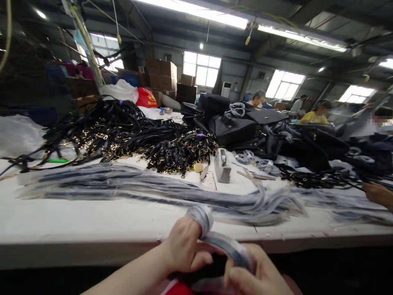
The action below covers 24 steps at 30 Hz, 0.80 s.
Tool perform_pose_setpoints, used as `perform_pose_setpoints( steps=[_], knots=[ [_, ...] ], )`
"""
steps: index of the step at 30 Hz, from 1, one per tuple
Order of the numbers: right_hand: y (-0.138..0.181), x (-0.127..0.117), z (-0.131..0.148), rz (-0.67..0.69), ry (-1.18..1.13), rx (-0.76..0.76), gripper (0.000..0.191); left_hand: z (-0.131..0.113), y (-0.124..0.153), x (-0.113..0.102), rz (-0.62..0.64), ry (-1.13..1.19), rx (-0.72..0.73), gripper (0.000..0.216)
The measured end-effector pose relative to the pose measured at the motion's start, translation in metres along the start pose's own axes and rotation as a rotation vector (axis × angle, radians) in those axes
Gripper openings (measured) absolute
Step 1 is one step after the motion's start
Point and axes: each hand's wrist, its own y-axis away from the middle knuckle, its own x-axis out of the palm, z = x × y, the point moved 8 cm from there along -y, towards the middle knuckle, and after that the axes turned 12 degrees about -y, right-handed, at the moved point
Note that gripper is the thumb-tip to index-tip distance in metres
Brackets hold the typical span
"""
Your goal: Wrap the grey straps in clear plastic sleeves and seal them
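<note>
A dark strap in a translucent plastic sleeve [225, 242] runs between my two hands at the table's front edge. My left hand [182, 243] has its fingers closed around the coiled part of the strap, its thumb pointing right. Lower and to the right, my right hand [253, 272] pinches the same strap, which arches between them. Just beyond my hands lies a long bundle of similar plastic-wrapped straps [147, 184] across the white table [76, 221].
Black straps with gold buckles [181, 153] are heaped behind the bundle. A tape dispenser [222, 166] stands in the middle, with black bags [233, 127] piled behind it. At the right edge a co-worker's hand [379, 194] reaches over wrapped straps. A green object [58, 160] lies left.
</note>
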Motion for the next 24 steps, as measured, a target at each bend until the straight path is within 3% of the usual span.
perform_pose_setpoints(
  steps=[2,5,8,10,12,15,20,22,24],
  knots=[
    [0.001,-0.034,0.023,-0.178,0.036,-0.072,0.045,-0.008,0.001,0.012,0.149,-0.089,0.028,0.057],
    [-0.011,-0.072,0.038,-0.386,0.195,-0.159,0.045,-0.008,-0.005,0.029,0.430,0.064,-0.166,0.050],
    [-0.028,-0.087,0.036,-0.499,0.464,-0.260,0.040,-0.009,-0.003,0.044,0.652,0.586,-0.492,0.059],
    [-0.035,-0.082,0.025,-0.466,0.528,-0.317,0.039,-0.016,0.002,0.049,0.717,0.978,-0.700,0.065],
    [-0.038,-0.068,0.008,-0.301,0.434,-0.313,0.040,-0.024,0.002,0.046,0.707,1.228,-0.797,0.067],
    [-0.034,-0.038,-0.010,0.014,0.195,-0.271,0.043,-0.028,-0.004,0.038,0.651,1.365,-0.796,0.067],
    [-0.038,-0.018,-0.009,0.040,0.185,-0.264,0.044,-0.023,-0.008,0.034,0.574,1.405,-0.851,0.069],
    [-0.043,0.000,-0.021,0.102,0.209,-0.156,0.046,-0.016,-0.009,0.033,0.492,1.419,-0.910,0.068],
    [-0.042,0.023,-0.040,0.187,0.179,-0.009,0.048,-0.002,-0.013,0.027,0.321,1.355,-0.936,0.065]
  ],
)
